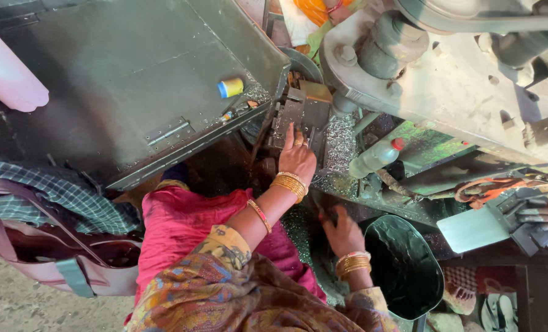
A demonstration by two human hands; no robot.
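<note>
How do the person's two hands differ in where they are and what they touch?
The left hand is stretched forward, fingers flat on the metal block of the machine; the right hand is drawn back and lower, beside the dark bucket. The left hand shows a ring on one finger; on the right hand none can be seen. Both wrists wear gold bangles.

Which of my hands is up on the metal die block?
Your left hand, the one with a ring, rests on the die block. The right hand is lower, beside the dark bucket.
</note>
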